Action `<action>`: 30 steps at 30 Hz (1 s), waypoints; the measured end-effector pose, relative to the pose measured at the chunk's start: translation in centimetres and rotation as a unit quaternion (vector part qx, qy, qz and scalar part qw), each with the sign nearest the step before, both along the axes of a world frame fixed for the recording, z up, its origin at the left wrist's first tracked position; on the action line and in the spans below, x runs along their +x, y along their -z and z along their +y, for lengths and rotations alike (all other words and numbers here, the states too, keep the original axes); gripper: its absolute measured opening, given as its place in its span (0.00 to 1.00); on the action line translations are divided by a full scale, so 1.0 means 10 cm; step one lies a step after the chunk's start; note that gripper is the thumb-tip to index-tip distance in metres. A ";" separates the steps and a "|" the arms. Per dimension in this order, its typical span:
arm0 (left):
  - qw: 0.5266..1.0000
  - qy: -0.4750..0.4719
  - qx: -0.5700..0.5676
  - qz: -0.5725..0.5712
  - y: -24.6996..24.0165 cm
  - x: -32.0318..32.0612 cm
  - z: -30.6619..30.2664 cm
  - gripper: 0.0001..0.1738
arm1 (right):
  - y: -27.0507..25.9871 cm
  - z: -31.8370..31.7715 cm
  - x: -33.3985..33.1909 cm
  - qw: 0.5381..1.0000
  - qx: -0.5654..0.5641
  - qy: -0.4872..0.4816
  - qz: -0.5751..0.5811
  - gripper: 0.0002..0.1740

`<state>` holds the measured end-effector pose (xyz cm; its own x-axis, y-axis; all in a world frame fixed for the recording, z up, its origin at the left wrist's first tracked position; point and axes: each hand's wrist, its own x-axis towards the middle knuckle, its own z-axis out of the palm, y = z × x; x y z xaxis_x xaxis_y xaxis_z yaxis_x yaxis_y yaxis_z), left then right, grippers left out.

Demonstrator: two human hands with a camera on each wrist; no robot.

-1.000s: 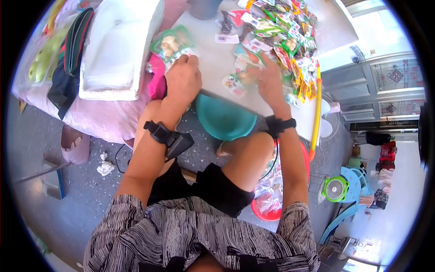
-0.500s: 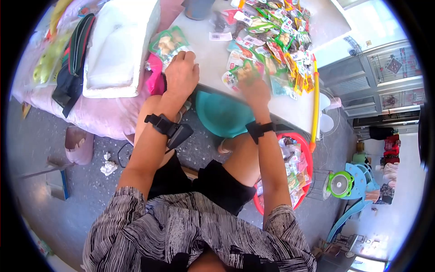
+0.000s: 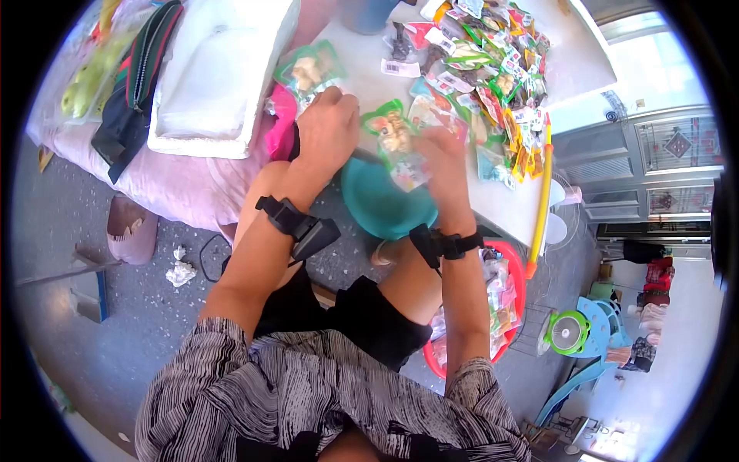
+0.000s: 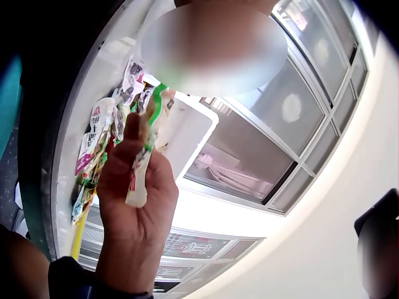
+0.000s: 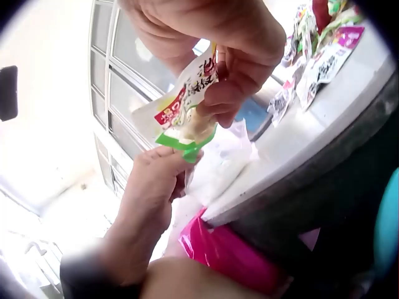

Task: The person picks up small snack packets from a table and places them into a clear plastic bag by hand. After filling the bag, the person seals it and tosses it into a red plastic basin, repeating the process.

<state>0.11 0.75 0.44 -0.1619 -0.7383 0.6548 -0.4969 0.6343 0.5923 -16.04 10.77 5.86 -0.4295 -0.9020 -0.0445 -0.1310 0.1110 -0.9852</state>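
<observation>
My right hand (image 3: 446,169) pinches a green-edged food packet (image 3: 396,138) of pale pieces, held up over the table's near edge. In the right wrist view this packet (image 5: 187,103) shows red and black print and hangs close above my left hand (image 5: 146,193). The left hand (image 3: 327,131) has its fingers curled at a clear plastic bag (image 5: 221,165) at the table's left corner. Another packet of pale pieces with green trim (image 3: 308,73) lies just beyond its fingers. The left wrist view shows the right hand (image 4: 137,193) gripping its packet edge-on.
A heap of colourful food packets (image 3: 500,85) covers the table's right side, bordered by a yellow tube (image 3: 541,200). A white foam box (image 3: 219,85) stands at left, near a pink bag (image 3: 281,123). Below are a teal basin (image 3: 385,208) and a red basin (image 3: 514,292) of packets.
My right hand has come away from the heap's near side with a packet and moved left toward the left hand. The left hand keeps its place at the bag.
</observation>
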 end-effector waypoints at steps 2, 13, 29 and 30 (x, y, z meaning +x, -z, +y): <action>1.000 -0.009 -0.015 0.006 0.01 0.02 -0.03 0.04 | 0.06 -0.15 0.05 1.000 0.018 0.002 0.004 0.04; 1.000 0.015 -0.005 -0.012 -0.08 0.04 0.05 0.07 | 0.13 -0.54 0.05 0.995 -0.018 -0.096 0.013 0.06; 1.000 0.012 0.006 -0.003 -0.07 0.04 0.01 0.05 | 0.53 -0.78 0.36 0.993 -0.047 -0.094 0.048 0.18; 1.000 0.015 0.006 -0.002 -0.07 0.04 0.02 0.05 | 0.54 -0.75 0.37 0.993 -0.061 -0.088 0.048 0.18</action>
<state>0.53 0.91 1.18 -0.1856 -0.7412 0.6451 -0.4804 0.6411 0.5985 -12.36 3.31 0.44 -0.2610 -0.9598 0.1033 -0.2315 -0.0416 -0.9719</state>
